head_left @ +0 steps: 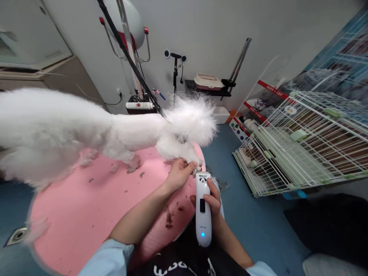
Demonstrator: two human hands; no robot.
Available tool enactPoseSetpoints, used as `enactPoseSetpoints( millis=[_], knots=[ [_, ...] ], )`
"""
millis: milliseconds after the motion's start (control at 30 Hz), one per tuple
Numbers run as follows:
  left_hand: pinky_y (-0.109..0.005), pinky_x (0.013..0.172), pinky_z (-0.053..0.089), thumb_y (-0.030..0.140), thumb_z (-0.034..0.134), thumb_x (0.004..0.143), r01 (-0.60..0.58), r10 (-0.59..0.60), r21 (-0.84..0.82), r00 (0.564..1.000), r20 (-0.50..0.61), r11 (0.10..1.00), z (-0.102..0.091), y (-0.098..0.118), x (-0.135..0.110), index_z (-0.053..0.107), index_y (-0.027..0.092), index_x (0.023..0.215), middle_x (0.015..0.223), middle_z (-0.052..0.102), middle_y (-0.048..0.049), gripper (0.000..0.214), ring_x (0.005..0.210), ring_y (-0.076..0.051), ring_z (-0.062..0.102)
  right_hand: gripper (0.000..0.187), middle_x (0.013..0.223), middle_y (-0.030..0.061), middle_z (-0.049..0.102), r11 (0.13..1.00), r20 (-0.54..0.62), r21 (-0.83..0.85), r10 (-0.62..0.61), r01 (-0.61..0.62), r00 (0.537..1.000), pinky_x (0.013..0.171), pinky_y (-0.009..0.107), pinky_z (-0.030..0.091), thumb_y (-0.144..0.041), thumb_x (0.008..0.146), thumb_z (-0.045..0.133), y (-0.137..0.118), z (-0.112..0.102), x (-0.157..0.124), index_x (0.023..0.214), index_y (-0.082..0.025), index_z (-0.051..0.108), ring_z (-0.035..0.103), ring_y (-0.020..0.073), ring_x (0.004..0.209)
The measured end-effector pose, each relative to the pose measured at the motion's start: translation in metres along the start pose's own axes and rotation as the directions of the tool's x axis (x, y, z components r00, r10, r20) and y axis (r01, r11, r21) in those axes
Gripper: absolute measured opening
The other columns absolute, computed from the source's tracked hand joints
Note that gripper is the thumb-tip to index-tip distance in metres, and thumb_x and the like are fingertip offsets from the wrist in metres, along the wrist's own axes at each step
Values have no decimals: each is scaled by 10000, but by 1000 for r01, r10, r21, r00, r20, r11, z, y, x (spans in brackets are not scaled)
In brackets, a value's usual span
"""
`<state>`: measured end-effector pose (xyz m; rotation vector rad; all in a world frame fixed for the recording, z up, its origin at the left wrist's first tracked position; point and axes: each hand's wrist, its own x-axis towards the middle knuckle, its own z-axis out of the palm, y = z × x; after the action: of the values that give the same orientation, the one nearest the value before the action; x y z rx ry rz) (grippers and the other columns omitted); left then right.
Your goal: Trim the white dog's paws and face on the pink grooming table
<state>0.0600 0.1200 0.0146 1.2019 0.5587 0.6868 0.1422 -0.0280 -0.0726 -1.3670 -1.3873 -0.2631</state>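
Right hand (213,196) now, fingers wrapped round the white clipper (203,218): stiff and probably light, its smooth casing perhaps slippery, best gripped about the middle. Left hand (179,171) pinches the dog's front paw (197,165), at the pink surface's (74,214) rim, the clipper's head right beside it; whether they touch, I can't tell. That paw looks soft and tender, calling for gentle support behind the toes. White dog (138,130) stretching away left, dark tufts (169,219) scattered below, blue floor (244,226) beyond, wire cage (287,149) at right!
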Motion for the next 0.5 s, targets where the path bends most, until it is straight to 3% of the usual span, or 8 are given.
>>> enactPoseSetpoints(
  millis=[133,367,500],
  knots=[
    [-232,547,443,443,664,734,-9,9,38,1000,-9,999,3,-5,-2,634,104,674,602,621,-30,346,565,-129,565,531,1473,69,416,996,17,-13,-85,85,996,897,440,563,-180,758,718,-5,-5,14,1195,-316,449,535,268,1243],
    [-238,555,441,485,670,723,18,-18,47,1000,5,999,9,-5,-4,644,95,672,606,633,-38,394,553,-127,561,354,1191,113,583,993,-186,97,-44,63,982,719,396,582,-349,826,619,-10,-5,15,1094,-263,404,638,248,1012],
    [-274,644,484,483,699,695,45,-45,-24,999,-7,999,14,-4,-6,664,96,705,646,660,-49,388,618,-154,602,373,1317,134,519,981,-165,190,-8,40,986,770,392,565,-309,832,626,-14,-1,21,1131,-257,410,589,265,1131]
  ],
)
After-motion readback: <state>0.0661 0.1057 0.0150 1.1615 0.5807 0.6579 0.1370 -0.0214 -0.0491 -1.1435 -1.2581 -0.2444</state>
